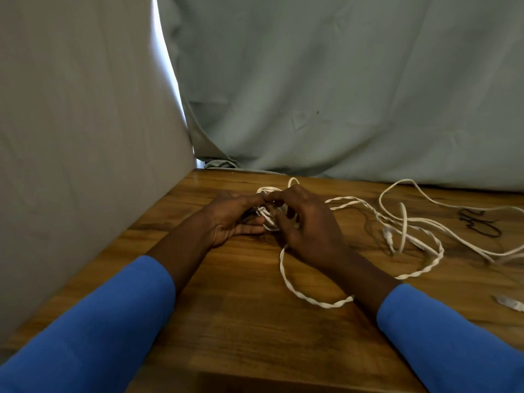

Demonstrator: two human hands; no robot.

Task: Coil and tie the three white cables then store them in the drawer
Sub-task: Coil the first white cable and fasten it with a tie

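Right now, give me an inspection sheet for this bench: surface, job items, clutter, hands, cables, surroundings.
Surface: wooden table, grain visible.
Job's things: white coil between both hands; twisted cable trails from it under the right forearm.
Clutter: black loops at right; whitish piece at the right edge, unclear what.
Grippers: left hand and right hand both grip the coil.
Cables: loose white cables sprawl overlapping at right; count unclear.
Surroundings: grey-green cloth behind, beige cloth at left.

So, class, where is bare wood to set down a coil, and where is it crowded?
Free: near edge of the table between the sleeves; the strip left of the left hand. Crowded: loose cables right of the right hand.
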